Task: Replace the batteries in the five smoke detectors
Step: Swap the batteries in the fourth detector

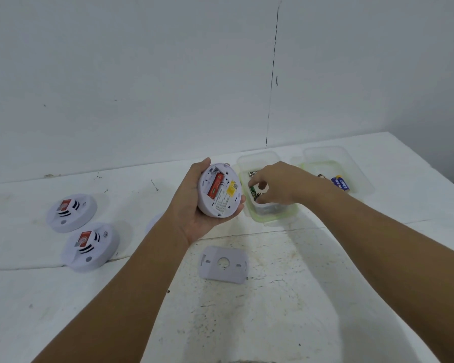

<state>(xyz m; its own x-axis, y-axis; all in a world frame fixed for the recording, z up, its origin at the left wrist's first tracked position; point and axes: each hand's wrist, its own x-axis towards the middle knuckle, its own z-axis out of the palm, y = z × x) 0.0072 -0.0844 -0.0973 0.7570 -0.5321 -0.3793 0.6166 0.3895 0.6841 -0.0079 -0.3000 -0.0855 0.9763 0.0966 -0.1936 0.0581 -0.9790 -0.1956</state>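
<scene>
My left hand [194, 210] grips a round white smoke detector [219, 191] with its back towards me; a red battery sits in its open compartment. My right hand [278, 184] reaches into a clear plastic container [266, 216], and its curled fingertips pinch a green battery [252, 191] there. Other batteries lie in that container. A flat white backplate [222, 264] lies on the table below my left hand. Two more detectors [71, 212] [91, 246] rest face up at the left.
A second clear container [357, 176] at the back right holds blue-and-yellow batteries [341, 182]. The edge of another white detector [152, 224] shows behind my left forearm. The white table [273, 310] meets a white wall behind.
</scene>
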